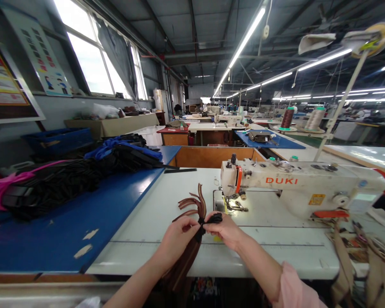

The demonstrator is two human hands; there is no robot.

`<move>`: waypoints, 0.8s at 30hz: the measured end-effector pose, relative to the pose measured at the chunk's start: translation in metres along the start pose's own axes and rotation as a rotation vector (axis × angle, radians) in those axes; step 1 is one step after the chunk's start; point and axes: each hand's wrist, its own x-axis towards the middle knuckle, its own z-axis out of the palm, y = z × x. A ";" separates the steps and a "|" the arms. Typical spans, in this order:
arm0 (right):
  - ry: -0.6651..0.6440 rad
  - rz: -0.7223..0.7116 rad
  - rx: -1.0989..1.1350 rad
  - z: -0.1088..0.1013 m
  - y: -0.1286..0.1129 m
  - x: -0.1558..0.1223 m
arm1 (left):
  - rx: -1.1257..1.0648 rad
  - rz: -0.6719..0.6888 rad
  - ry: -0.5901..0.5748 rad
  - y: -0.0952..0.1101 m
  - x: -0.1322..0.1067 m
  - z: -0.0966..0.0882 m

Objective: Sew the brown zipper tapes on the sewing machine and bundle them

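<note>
We find white tabletop bare left of the left hand. The brown strip bundle it grips, then the sewing machine, block rightward passage; a dark fabric pile bars the far left.

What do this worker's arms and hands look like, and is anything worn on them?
Both hands are bare: the left hand and right hand show no gloves, and no ring or watch can be seen. The left forearm is uncovered as far as the view reaches. The right arm has a pink sleeve that ends near the elbow, loose at its edge.
</note>
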 end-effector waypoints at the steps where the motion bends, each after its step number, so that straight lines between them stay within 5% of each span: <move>1: -0.001 -0.002 -0.007 0.001 0.000 -0.001 | -0.003 0.018 0.024 -0.003 0.000 0.000; 7: -0.007 -0.060 -0.116 0.008 0.002 -0.006 | -0.102 0.127 -0.112 -0.018 0.002 0.014; 15: 0.090 -0.268 -0.261 0.013 0.004 -0.012 | 0.107 0.114 -0.035 -0.008 -0.003 0.019; 24: 0.348 -0.596 -0.529 0.019 0.020 -0.016 | 0.179 0.095 0.007 -0.001 -0.006 0.031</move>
